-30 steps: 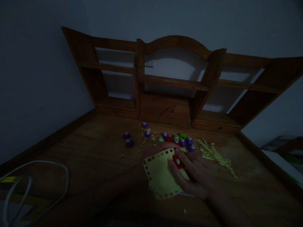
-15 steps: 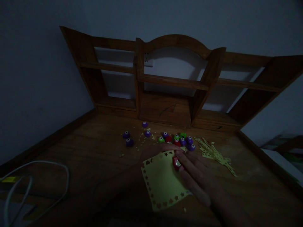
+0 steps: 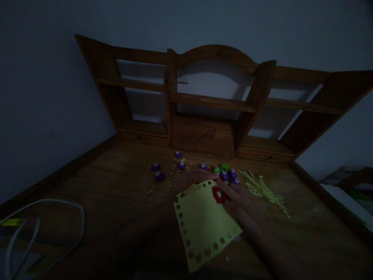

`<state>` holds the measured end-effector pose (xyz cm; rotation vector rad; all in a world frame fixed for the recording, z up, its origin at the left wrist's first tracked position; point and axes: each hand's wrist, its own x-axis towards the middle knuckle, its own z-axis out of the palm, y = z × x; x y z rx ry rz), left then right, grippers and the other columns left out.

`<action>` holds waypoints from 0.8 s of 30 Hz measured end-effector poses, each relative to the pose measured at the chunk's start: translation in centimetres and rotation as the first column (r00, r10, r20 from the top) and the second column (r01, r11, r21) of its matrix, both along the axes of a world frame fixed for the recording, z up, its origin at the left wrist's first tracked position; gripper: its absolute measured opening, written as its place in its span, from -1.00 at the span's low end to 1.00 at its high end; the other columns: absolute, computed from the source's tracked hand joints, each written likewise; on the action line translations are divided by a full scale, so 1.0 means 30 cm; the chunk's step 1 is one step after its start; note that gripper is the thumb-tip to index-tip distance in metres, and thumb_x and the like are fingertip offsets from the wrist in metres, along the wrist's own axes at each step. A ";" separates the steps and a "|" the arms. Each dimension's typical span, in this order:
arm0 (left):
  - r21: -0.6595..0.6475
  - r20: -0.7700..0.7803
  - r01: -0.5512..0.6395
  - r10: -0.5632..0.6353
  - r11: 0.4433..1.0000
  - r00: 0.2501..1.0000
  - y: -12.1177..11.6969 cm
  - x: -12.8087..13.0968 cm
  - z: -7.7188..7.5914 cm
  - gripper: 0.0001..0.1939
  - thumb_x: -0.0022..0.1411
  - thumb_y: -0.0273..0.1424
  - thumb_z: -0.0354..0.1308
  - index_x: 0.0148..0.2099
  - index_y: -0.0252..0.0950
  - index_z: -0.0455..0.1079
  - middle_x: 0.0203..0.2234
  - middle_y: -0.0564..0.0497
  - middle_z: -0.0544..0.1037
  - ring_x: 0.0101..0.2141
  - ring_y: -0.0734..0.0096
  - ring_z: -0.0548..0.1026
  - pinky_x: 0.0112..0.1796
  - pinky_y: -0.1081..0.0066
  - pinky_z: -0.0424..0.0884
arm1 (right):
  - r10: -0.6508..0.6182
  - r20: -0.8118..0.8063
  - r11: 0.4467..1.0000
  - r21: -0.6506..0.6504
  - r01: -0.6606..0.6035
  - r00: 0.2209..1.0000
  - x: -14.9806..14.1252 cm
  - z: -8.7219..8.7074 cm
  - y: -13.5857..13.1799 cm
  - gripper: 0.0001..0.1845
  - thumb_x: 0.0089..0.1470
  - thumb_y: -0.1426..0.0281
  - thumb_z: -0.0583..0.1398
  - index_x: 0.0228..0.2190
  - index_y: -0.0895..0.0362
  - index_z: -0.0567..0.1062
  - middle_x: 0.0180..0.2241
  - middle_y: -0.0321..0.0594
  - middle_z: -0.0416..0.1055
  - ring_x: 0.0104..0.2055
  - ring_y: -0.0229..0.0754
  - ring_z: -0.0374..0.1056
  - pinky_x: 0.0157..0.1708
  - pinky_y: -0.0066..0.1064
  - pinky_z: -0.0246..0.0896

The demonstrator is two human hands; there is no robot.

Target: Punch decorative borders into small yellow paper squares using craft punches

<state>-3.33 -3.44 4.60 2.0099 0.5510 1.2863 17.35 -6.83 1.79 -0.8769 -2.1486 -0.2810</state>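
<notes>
A square sheet of yellow paper [image 3: 205,221] has small star, heart and other shapes cut along its edges. It is held tilted over the table. My left hand [image 3: 190,179] is at its far edge, partly hidden behind the sheet, with fingers closed on it. A red craft punch [image 3: 218,195] sits at the paper's right edge. My right hand [image 3: 243,208] is closed around this punch, fingers lying over its right side. Just beyond both hands lies a cluster of purple, green and red punches [image 3: 224,175], partly covered by the fingers.
Several purple punches [image 3: 159,176] and tiny paper cutouts [image 3: 176,175] lie to the left on the wooden table [image 3: 96,182]. Punched yellow strips [image 3: 264,190] are piled at the right. A wooden shelf [image 3: 204,132] stands behind. A white cable [image 3: 58,200] loops at the left.
The paper has turned a little, its near edge swinging down and its right corner coming into view. My left hand has shifted slightly away from me, and my right fingers have moved on the punch.
</notes>
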 end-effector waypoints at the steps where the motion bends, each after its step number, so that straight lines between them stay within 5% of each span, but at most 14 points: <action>1: 0.027 0.027 0.001 -0.001 1.000 1.000 0.005 -0.001 -0.004 -0.68 0.28 -0.35 -0.07 -0.06 -0.20 0.48 -0.13 -0.05 0.52 -0.10 0.29 0.45 -0.03 0.30 0.37 | 0.034 -0.050 0.999 -0.030 -0.035 0.998 -0.001 0.002 0.009 -0.39 0.10 0.49 0.06 0.19 0.03 0.15 -0.06 -0.16 0.48 -0.19 -0.07 0.46 -0.19 -0.31 0.41; 6: 0.071 0.095 -0.074 0.067 0.995 0.993 0.037 0.004 -0.045 -0.80 0.18 -0.30 0.14 -0.18 -0.18 0.54 -0.15 -0.07 0.50 -0.12 0.28 0.45 -0.13 0.32 0.41 | 0.058 -0.279 0.991 -0.103 -0.090 0.959 -0.024 -0.035 0.059 -0.37 0.04 0.41 0.19 0.14 0.04 0.14 0.01 -0.02 0.38 -0.02 -0.01 0.39 -0.10 -0.16 0.35; 8: -0.006 0.108 -0.170 0.170 0.985 0.980 0.056 0.020 -0.073 -0.79 0.14 -0.28 0.17 -0.20 -0.21 0.54 -0.21 -0.07 0.53 -0.17 0.28 0.47 -0.14 0.32 0.41 | 0.008 -0.512 0.983 -0.154 -0.100 0.859 -0.050 -0.052 0.074 -0.25 -0.04 0.37 0.30 0.12 0.00 0.08 0.00 -0.03 0.36 -0.08 -0.06 0.43 -0.12 -0.19 0.36; 11: -0.229 0.102 -0.369 0.399 0.901 0.911 0.090 0.049 -0.119 -0.76 0.08 -0.23 0.23 -0.26 -0.27 0.54 -0.31 -0.05 0.57 -0.27 0.29 0.51 -0.19 0.34 0.42 | -0.130 -0.699 0.887 -0.399 -0.232 0.703 -0.091 -0.061 0.091 -0.24 -0.12 0.30 0.35 0.05 -0.01 0.12 -0.20 -0.18 0.45 -0.27 -0.16 0.48 -0.23 -0.30 0.40; 16: -0.532 0.083 -0.293 0.393 0.795 0.916 0.134 0.077 -0.163 -0.62 0.05 -0.12 0.22 -0.26 -0.35 0.54 -0.33 -0.11 0.60 -0.35 0.25 0.54 -0.37 0.38 0.43 | -0.214 -0.820 0.693 -0.511 -0.508 0.531 -0.113 -0.052 0.119 -0.46 0.02 0.24 0.26 -0.04 -0.01 0.13 -0.40 -0.33 0.49 -0.50 -0.21 0.44 -0.40 -0.32 0.38; 24: -0.625 0.070 -0.292 0.424 0.724 0.903 0.162 0.079 -0.191 -0.55 -0.02 -0.05 0.24 -0.37 -0.39 0.55 -0.44 -0.11 0.59 -0.45 0.29 0.52 -0.46 0.44 0.36 | -0.302 -0.820 0.576 -0.564 -0.592 0.486 -0.098 -0.077 0.161 -0.68 -0.02 0.23 0.29 -0.25 0.14 0.44 -0.45 -0.25 0.47 -0.47 -0.22 0.38 -0.39 -0.36 0.31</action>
